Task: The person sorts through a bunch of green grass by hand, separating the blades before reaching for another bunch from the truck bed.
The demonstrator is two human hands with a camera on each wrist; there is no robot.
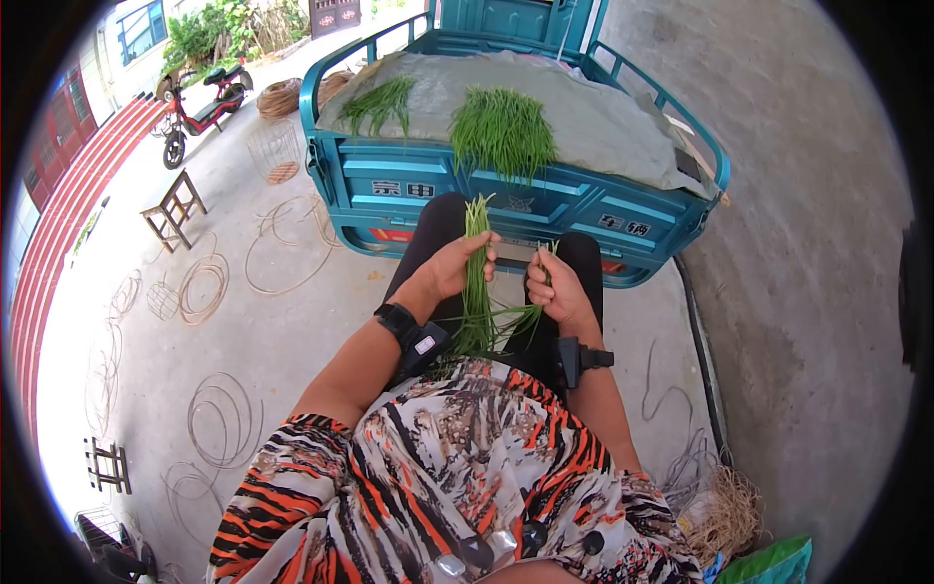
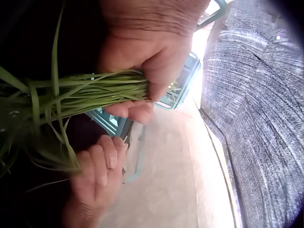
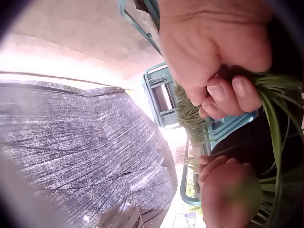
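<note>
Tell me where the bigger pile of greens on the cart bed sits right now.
In the head view, the bigger pile of greens lies on the grey cloth over the cart bed, near its rear edge, right of the smaller pile.

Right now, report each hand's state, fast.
Left hand: closed around the bundle of green stalks.
Right hand: closed, pinching a few loose stalks from the same bundle.

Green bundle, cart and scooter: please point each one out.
green bundle (image 1: 476, 292), head view, mid stems below the left hand
cart (image 1: 418, 185), head view, blue tailgate panel
scooter (image 1: 199, 112), head view, red body
</note>
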